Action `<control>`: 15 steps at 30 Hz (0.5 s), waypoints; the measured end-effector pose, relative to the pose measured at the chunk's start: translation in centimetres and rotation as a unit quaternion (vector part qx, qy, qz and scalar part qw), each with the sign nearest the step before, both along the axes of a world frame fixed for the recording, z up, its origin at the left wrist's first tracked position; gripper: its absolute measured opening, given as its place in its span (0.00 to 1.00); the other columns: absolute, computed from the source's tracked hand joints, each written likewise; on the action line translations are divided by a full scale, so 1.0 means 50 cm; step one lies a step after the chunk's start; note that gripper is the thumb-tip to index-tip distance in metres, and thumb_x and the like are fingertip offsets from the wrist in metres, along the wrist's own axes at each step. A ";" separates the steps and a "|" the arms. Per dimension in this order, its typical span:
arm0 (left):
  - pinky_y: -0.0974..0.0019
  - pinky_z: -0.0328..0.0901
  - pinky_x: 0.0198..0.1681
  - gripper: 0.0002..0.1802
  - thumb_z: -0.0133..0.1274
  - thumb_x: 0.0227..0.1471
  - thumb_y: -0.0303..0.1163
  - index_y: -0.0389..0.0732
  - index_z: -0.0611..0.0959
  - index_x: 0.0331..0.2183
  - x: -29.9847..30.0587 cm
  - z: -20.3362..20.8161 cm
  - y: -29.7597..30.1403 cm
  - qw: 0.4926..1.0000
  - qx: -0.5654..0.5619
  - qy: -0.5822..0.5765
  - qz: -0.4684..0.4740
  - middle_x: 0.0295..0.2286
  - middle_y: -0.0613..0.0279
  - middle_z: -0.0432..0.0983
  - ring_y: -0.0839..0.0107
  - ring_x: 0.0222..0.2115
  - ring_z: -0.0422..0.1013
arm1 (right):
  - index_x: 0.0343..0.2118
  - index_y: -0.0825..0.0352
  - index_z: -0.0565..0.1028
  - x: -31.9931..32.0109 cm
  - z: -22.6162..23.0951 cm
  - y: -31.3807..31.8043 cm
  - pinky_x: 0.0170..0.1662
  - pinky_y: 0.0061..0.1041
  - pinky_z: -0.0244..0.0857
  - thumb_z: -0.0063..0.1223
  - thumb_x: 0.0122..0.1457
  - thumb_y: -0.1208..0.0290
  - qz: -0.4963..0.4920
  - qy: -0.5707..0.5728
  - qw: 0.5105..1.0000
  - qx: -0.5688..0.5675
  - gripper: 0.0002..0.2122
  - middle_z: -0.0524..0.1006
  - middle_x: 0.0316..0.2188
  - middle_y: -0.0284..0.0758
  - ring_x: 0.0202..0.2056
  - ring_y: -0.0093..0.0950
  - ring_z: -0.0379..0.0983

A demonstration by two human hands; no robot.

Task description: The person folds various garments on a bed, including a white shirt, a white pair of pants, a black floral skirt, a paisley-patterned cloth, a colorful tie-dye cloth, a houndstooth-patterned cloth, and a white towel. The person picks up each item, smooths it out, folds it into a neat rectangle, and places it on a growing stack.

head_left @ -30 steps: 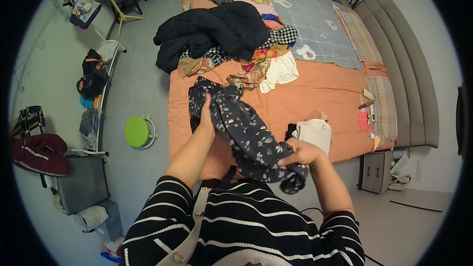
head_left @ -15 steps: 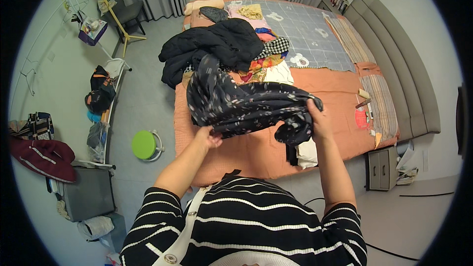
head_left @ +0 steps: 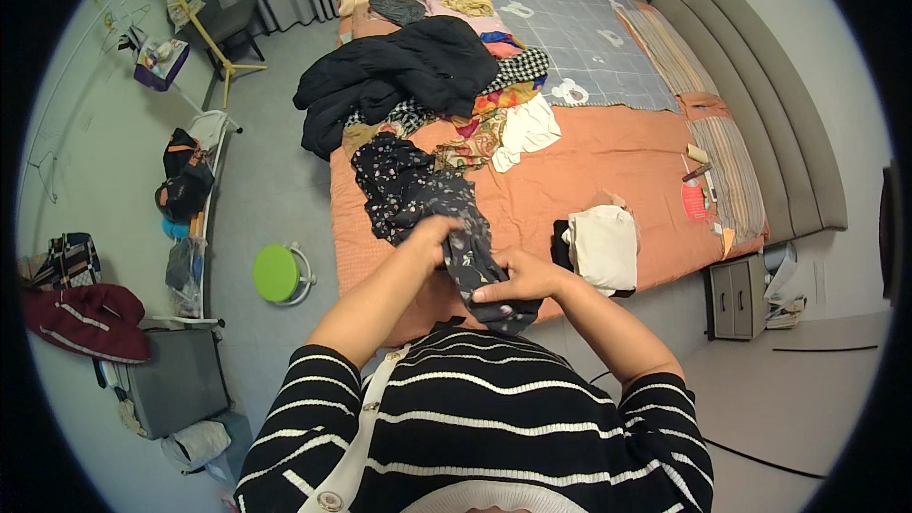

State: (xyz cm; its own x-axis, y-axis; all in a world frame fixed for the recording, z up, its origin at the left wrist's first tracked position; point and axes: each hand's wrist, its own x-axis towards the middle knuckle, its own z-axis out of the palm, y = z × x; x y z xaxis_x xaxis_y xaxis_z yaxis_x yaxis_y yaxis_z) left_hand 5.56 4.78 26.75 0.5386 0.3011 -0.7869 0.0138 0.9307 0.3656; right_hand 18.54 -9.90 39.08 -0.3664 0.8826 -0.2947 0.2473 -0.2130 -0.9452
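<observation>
A black floral garment (head_left: 394, 180), thin and soft, trails from the heap on the bed down toward my body. My left hand (head_left: 437, 236) is closed on its middle, where the cloth narrows into folds. Closer to me and to the right, my right hand (head_left: 525, 277) grips the near end, thumb on top. That end hangs by the bed's front edge, against my striped top. To the right lies a folded stack with a white cloth (head_left: 603, 245) on top and something black beneath it.
Beyond the garment are a black padded jacket (head_left: 408, 71), patterned cloths (head_left: 484, 138) and a white cloth (head_left: 529, 131) on the orange bedspread (head_left: 608, 157). A green round stool (head_left: 275, 273) stands left of the bed. A grey nightstand (head_left: 736, 313) is at the right.
The garment, held spread in the air before, has come down onto the bed and toward me. My right hand has moved left and nearer; my left hand has shifted right and slightly farther.
</observation>
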 end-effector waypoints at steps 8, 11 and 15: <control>0.64 0.73 0.30 0.21 0.50 0.56 0.42 0.33 0.75 0.40 -0.067 0.189 0.059 0.946 0.262 -0.185 -0.053 0.36 0.54 0.77 0.65 0.30 0.76 | 0.47 0.69 0.71 0.098 -0.084 -0.015 0.40 0.24 0.66 0.56 0.55 0.66 -0.149 -0.238 0.938 -0.204 0.18 0.76 0.36 0.31 0.36 0.19 0.71; 0.75 0.64 0.17 0.22 0.52 0.53 0.47 0.36 0.79 0.38 -0.034 0.173 -0.043 0.801 0.447 -0.104 -0.383 0.26 0.69 0.73 0.80 0.23 0.67 | 0.60 0.60 0.55 0.126 -0.172 0.002 0.42 0.40 0.67 0.52 0.56 0.52 -0.412 0.306 0.829 -0.220 0.33 0.71 0.47 0.39 0.41 0.28 0.71; 0.70 0.66 0.38 0.19 0.53 0.53 0.40 0.33 0.80 0.39 -0.052 0.089 -0.100 0.736 0.410 -0.244 -0.480 0.28 0.64 0.76 0.78 0.31 0.70 | 0.55 0.69 0.64 0.002 -0.116 0.076 0.41 0.22 0.67 0.50 0.53 0.75 -0.308 0.082 0.941 -0.116 0.24 0.73 0.43 0.39 0.38 0.23 0.72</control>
